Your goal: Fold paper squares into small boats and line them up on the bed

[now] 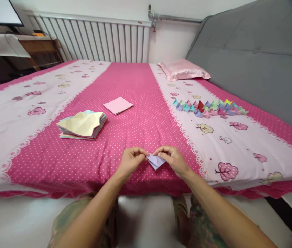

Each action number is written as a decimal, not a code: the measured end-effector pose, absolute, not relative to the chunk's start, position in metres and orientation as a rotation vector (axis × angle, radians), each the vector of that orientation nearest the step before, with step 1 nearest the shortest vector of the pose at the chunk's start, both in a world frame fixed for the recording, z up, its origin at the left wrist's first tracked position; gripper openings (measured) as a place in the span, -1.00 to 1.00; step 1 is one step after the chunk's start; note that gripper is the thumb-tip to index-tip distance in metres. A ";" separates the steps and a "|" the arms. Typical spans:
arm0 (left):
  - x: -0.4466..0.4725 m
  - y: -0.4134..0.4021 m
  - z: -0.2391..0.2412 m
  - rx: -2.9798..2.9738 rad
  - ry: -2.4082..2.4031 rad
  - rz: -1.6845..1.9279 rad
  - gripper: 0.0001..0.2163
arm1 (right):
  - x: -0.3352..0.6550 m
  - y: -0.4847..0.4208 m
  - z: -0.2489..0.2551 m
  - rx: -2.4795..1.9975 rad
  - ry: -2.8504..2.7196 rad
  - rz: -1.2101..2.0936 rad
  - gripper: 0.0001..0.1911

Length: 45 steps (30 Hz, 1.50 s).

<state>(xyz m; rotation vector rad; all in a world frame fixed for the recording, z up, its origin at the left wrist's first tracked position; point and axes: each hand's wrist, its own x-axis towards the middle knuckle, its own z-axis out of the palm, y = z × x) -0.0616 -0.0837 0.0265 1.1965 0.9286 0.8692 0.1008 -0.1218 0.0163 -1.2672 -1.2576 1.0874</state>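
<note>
Between my two hands is a small folded piece of lavender origami paper (155,162), its point facing down toward me. My left hand (133,158) pinches its left corner between thumb and fingers. On the other side, my right hand (173,159) grips the right corner in the same way. The paper is held just above the near edge of the pink dotted bedspread (125,141). Ahead and to the left lie a stack of creased paper sheets (82,124), pale yellow on top, and a flat stack of pink square paper (118,105).
Several finished folded paper pieces (207,108) in many colours stand in rows at the right. Behind them are a pink pillow (183,69) and a grey padded headboard (259,58). A white radiator (91,38) lines the wall; a monitor (0,12) stands far left.
</note>
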 end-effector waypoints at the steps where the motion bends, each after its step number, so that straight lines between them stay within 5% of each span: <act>1: -0.061 -0.084 0.027 1.217 0.934 0.874 -0.93 | 0.101 -0.122 0.016 -1.254 -1.256 1.104 -0.87; 6: -0.061 -0.085 0.027 1.242 0.882 0.874 -0.96 | 0.100 -0.120 0.012 -1.240 -1.292 1.129 -0.79; 12: -0.061 -0.084 0.027 1.195 0.868 0.856 -0.69 | 0.098 -0.122 0.014 -1.194 -1.256 1.097 -0.71; 23: -0.064 -0.083 0.026 1.456 0.920 0.820 -0.94 | 0.100 -0.125 0.018 -1.203 -1.331 0.974 -0.75; 36: -0.068 -0.082 0.019 1.597 0.899 0.972 -0.95 | 0.105 -0.126 0.017 -1.240 -1.520 0.772 -0.95; 45: -0.060 -0.087 0.018 1.408 0.820 0.794 -0.88 | 0.095 -0.125 0.014 -1.259 -1.225 0.822 -0.89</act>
